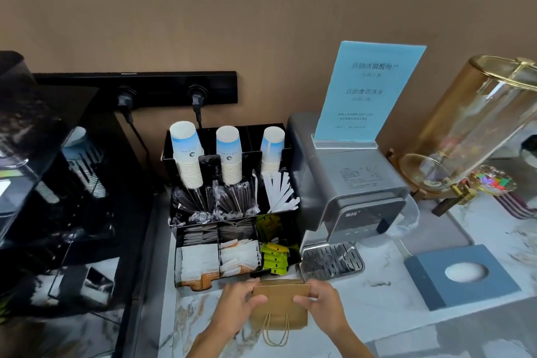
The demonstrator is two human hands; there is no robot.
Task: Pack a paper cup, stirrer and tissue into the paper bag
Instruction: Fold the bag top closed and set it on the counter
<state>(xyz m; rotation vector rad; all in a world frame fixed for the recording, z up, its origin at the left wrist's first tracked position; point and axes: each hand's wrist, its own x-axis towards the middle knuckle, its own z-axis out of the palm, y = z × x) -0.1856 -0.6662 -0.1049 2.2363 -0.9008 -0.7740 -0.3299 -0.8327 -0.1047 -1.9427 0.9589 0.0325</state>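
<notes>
The paper bag (280, 304) lies flat and folded at the front edge of the counter (386, 317), its handles (276, 333) trailing toward the person, just in front of the black organizer (232, 212). Both hands are on it: the left hand (236, 304) pinches the bag's left side with thumb over the top face, and the right hand (322, 301) pinches the right side the same way, so each hand is closed on the bag. The step in hand looks like opening the bag, and nothing appears packed yet. To do it well, the fingers should separate the 2 paper faces at the mouth and pull them apart gently, then push out the folded bottom so the bag stands by itself. Kraft paper creases and tears at the seams, so a slow spread is safer than a jerk. The cups (187, 154) stand in 3 upside-down stacks along the organizer's back edge, the stirrers (280, 193) just in front of the right stack, and the tissue box (462, 276) near the counter's right edge.
</notes>
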